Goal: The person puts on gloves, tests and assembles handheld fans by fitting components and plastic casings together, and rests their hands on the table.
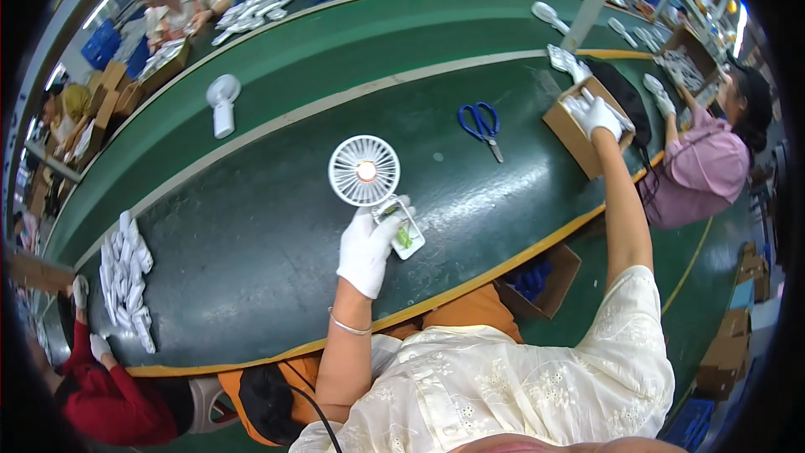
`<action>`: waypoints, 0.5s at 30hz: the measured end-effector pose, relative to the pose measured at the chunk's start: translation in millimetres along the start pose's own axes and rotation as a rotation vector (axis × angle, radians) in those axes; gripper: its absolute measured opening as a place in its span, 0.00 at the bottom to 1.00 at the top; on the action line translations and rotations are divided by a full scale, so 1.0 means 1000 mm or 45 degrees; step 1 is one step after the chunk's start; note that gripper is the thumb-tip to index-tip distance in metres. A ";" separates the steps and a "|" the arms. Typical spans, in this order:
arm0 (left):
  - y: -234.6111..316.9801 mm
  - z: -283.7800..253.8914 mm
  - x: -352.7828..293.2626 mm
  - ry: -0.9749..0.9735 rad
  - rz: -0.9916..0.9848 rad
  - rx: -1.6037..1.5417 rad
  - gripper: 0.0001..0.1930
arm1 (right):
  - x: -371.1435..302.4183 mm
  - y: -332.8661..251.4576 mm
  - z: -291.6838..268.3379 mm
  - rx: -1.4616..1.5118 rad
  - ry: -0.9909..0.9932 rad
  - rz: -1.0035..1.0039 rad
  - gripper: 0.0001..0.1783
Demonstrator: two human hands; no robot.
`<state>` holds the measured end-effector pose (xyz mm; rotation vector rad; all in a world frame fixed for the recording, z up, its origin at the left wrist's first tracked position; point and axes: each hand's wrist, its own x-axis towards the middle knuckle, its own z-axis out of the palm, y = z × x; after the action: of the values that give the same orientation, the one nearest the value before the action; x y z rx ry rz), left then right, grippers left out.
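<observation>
My left hand (366,252), in a white glove, holds a small white handheld fan (365,170) over the middle of the table. The fan's round grille faces up, and its handle (407,235) is opened, showing green and yellow-green parts inside. My right hand (599,117), also gloved, reaches into a cardboard box (579,141) of white plastic parts at the right. Its fingers are curled down among the parts; what they grip is partly hidden. Blue-handled scissors (480,124) lie on the table between my hands, touched by neither.
A pile of white wrapped parts (126,277) lies at the left end of the table (251,235). Another white fan (223,105) rests on the green belt (310,63) beyond. Co-workers sit at right, left and across. An open carton (541,281) with blue items stands below the table edge.
</observation>
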<state>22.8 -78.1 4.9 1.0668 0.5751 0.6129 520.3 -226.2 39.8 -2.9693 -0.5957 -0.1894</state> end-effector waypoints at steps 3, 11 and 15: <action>0.000 0.007 0.003 -0.030 0.006 -0.030 0.20 | 0.027 0.024 0.011 -0.128 0.089 0.086 0.31; 0.004 0.001 -0.003 0.086 0.024 -0.081 0.21 | -0.069 -0.057 -0.018 1.350 0.170 -0.445 0.22; -0.003 0.000 0.003 0.153 0.097 -0.193 0.19 | -0.181 -0.136 -0.011 1.960 -0.618 -0.220 0.25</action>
<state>25.1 -76.8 1.5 0.9170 0.5847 0.7795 300.7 -170.7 36.3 -1.4340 -0.5991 0.6775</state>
